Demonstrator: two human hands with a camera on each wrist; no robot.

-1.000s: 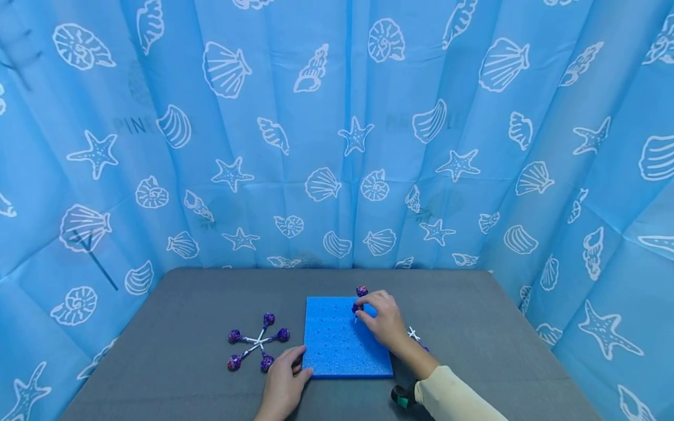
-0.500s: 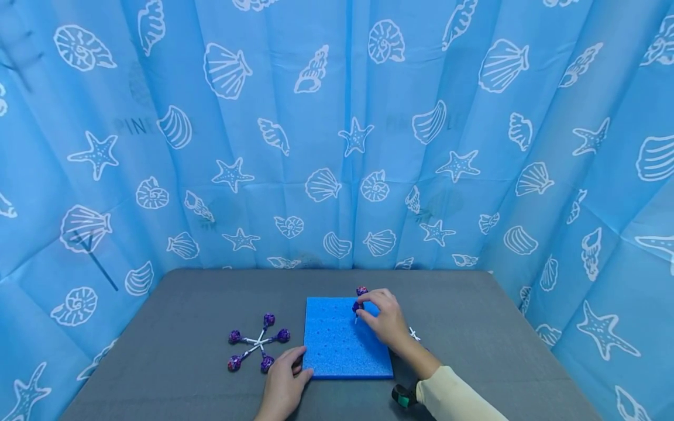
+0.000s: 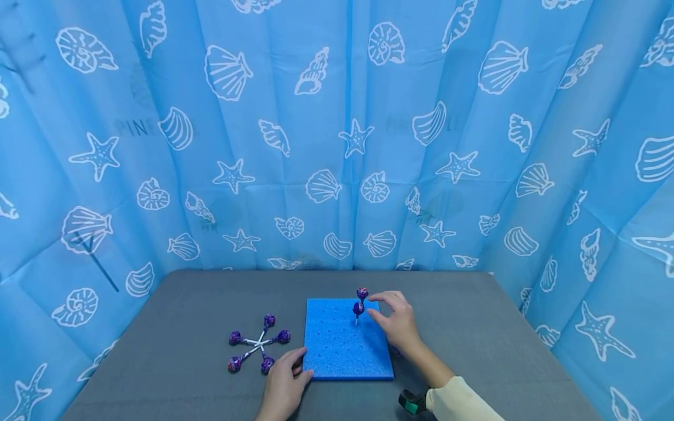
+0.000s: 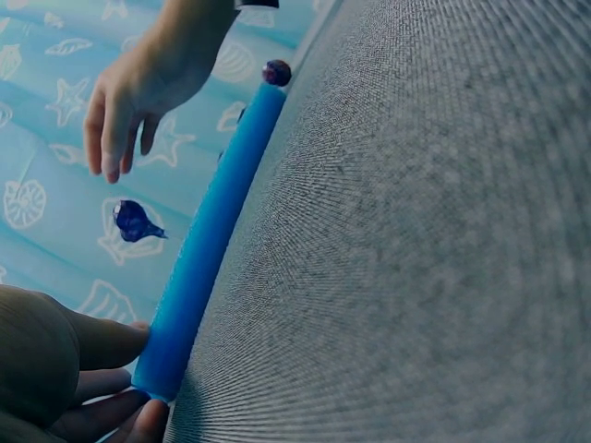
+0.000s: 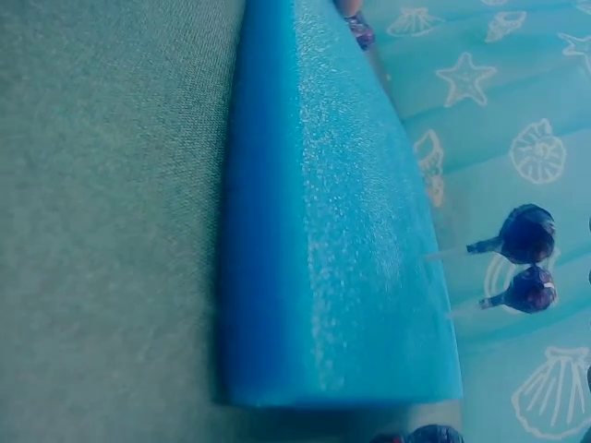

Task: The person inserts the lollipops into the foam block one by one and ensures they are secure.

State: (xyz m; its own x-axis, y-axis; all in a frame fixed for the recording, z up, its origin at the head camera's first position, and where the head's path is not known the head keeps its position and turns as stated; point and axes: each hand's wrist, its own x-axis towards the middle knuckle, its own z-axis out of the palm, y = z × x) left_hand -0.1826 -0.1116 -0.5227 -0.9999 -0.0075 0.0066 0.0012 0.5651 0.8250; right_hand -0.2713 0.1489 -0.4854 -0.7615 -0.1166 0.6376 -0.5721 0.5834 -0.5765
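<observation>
A blue foam board (image 3: 337, 351) dotted with small holes lies on the table. Two purple-wrapped lollipops stand upright in it near the far right corner: the nearer lollipop (image 3: 358, 308) shows a bit of white stick, and the farther lollipop (image 3: 362, 293) has some red on its wrapper. My right hand (image 3: 399, 323) hovers just right of them, thumb and fingers spread apart around nothing. At the near left corner, my left hand (image 3: 285, 380) holds the board; in the left wrist view its thumb (image 4: 115, 342) is on one face and the fingers are at the edge.
Left of the board, several purple lollipops (image 3: 234, 337) lie in a star with their white sticks (image 3: 258, 342) crossing. Another lollipop (image 3: 395, 351) peeks out beside my right forearm, partly hidden. A shell-patterned blue curtain (image 3: 326, 146) hangs behind the grey table (image 3: 200, 304).
My right hand has let go of the nearer lollipop and drawn back to the right, its fingers opening. That lollipop stands in the board. The left hand has stayed put.
</observation>
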